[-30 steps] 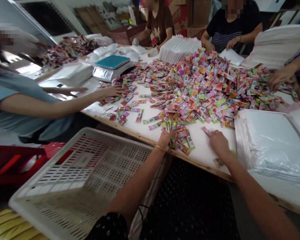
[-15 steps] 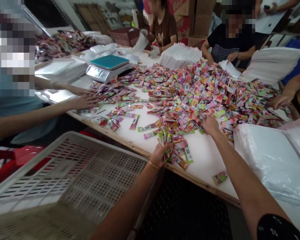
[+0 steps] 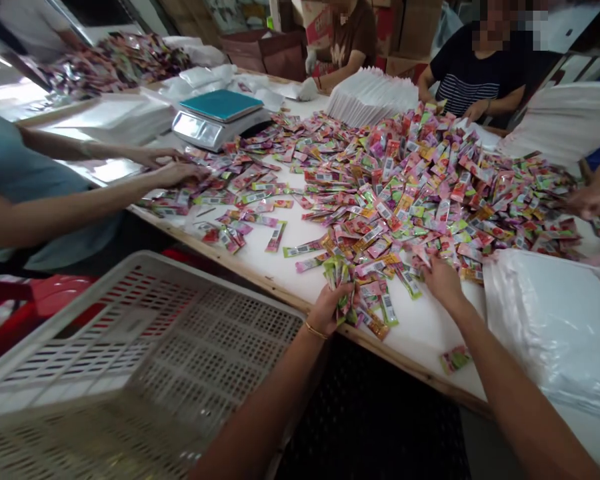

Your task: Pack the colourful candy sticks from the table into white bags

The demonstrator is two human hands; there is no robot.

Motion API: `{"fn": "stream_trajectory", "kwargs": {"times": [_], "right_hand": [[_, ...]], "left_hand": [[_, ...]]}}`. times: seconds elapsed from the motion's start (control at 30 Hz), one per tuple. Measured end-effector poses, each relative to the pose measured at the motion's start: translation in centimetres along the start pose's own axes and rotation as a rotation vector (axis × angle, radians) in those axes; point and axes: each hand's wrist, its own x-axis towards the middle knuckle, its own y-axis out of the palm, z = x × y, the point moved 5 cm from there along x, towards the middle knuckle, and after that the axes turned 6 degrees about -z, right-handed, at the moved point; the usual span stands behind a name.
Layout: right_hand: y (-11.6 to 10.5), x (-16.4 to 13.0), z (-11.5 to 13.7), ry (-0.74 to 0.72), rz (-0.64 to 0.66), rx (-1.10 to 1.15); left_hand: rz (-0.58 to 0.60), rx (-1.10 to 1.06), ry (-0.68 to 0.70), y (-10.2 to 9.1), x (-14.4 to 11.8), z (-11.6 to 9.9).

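Note:
A big heap of small colourful sachets covers the white table. My left hand, with a gold bracelet at the wrist, grips a fanned bunch of sachets near the table's front edge. More loose sachets lie just right of that bunch. My right hand rests on the table at the heap's near edge, fingers on a few sachets there. One sachet lies alone by the front edge under my right forearm.
A cream slotted crate stands at my lower left. Stacked white plastic bags lie at the right. A teal-topped scale sits far left. Co-workers' hands sort sachets on the left; other people sit across with white bag stacks.
My right hand reached up into the heap, then drew back toward me with sachets. My left hand kept its bunch. The co-worker's hands on the left shifted along the table.

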Motion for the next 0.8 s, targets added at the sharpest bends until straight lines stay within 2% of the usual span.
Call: {"fn": "stream_trajectory", "kwargs": {"times": [0.1, 0.17, 0.23, 0.3, 0.37, 0.43, 0.57, 0.7, 0.8], "right_hand": [[-2.8, 0.1, -1.4, 0.12, -0.046, -0.001], [-3.8, 0.6, -0.3, 0.13, -0.039, 0.117], [-3.3, 1.1, 2.0, 0.146, 0.062, 0.294], [-1.8, 1.6, 4.5, 0.177, 0.166, 0.39], [-0.2, 2.2, 6.3, 0.205, 0.191, 0.368], [1.0, 2.8, 6.9, 0.249, 0.168, 0.396], [1.5, 2.9, 5.4, 0.354, 0.127, 0.632], [-0.3, 1.1, 2.6, 0.406, 0.116, 0.752], [-1.9, -0.5, 0.8, 0.426, 0.098, 0.95]], "left_hand": [[0.001, -0.011, -0.004, 0.0, 0.0, 0.0], [0.003, -0.009, -0.011, 0.1, 0.1, 0.0], [0.005, -0.014, -0.012, 0.1, 0.1, 0.0], [0.003, -0.02, -0.009, 0.1, 0.2, 0.1], [0.012, -0.018, -0.013, 0.0, 0.2, 0.2], [0.023, -0.034, -0.008, 0.0, 0.2, 0.2], [0.04, -0.091, 0.004, -0.1, 0.0, 0.0], [0.085, -0.096, -0.005, 0.1, 0.0, -0.1], [0.074, -0.099, -0.006, 0.0, 0.1, 0.1]]}}
